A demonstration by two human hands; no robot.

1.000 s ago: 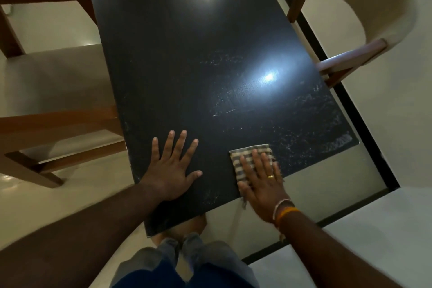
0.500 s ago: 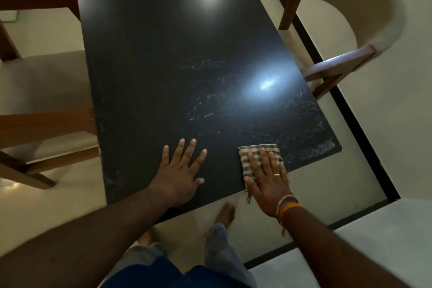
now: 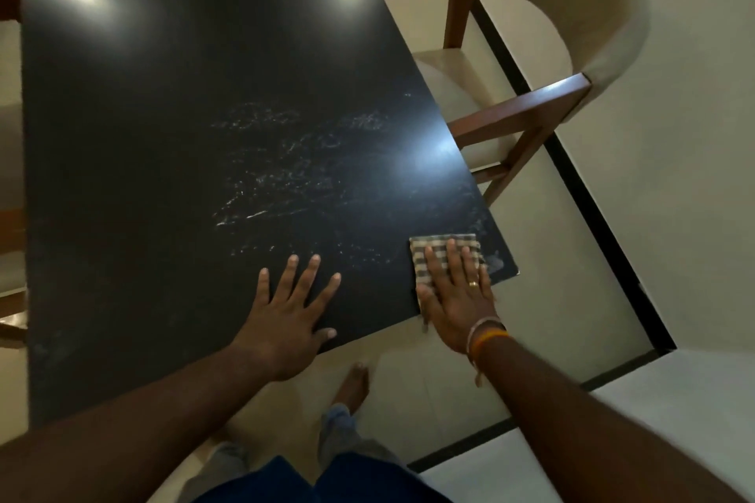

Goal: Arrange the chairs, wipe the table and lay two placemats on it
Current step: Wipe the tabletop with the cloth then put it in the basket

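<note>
Left edge: wooden chair frame [image 3: 10,216], partly cut off, beside the dark desk [image 3: 163,135].
Centre: left hand [image 3: 292,319] flat on the desk near its front edge, fingers spread, clamped on nothing; judged a brace while wiping.
Right: checked cloth [image 3: 445,243] at the front right corner, pinned under the flat right hand [image 3: 455,294], fingers extended, not curled; cloth mostly beneath fingertips.
Far right: cream-backed armchair [image 3: 572,33], tucked beside the desk.
Placemats: none seen.

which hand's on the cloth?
The right hand, the one wearing a ring and wristbands, lies flat on the checked cloth at the table's near right corner. The left hand rests on bare tabletop.
</note>
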